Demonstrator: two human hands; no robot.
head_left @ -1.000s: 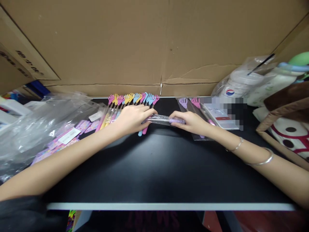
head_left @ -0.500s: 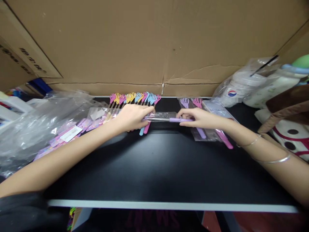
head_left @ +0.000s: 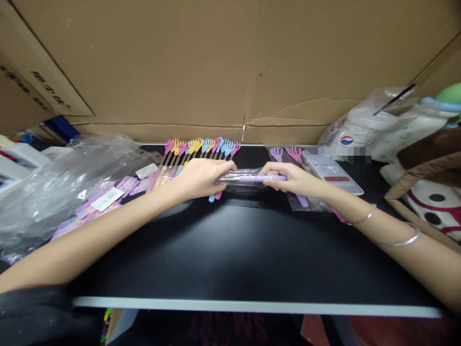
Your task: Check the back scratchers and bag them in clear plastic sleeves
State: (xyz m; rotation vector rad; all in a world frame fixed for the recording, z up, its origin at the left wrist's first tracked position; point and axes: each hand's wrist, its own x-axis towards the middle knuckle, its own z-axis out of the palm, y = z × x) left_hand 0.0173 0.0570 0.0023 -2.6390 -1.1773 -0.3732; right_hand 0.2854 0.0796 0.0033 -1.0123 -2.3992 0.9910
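Between my hands lies a purple-handled back scratcher (head_left: 252, 178), level and partly inside a clear plastic sleeve (head_left: 242, 173). My left hand (head_left: 206, 177) is closed on the sleeve's left end, and it hides the scratcher's head. My right hand (head_left: 290, 178) pinches the purple handle near its right end. Behind my left hand is a row of back scratchers (head_left: 196, 145) with pink, yellow and blue claw heads. Beyond my right hand lie a bagged purple back scratcher (head_left: 276, 154) and a pink one (head_left: 295, 154), partly covered by that hand.
Clear plastic bags (head_left: 72, 178) and purple printed cards (head_left: 126, 185) are heaped at left. A phone (head_left: 333, 171) lies at right, near a bagged drink cup (head_left: 355, 132), a bottle and a brown-and-white plush item (head_left: 432, 192). A cardboard wall (head_left: 180, 62) closes off the back of the black table (head_left: 230, 259).
The purple handle has shifted left, further into the sleeve, with more of it showing between my hands. My right hand has closed more around its end. My left hand has moved slightly right.
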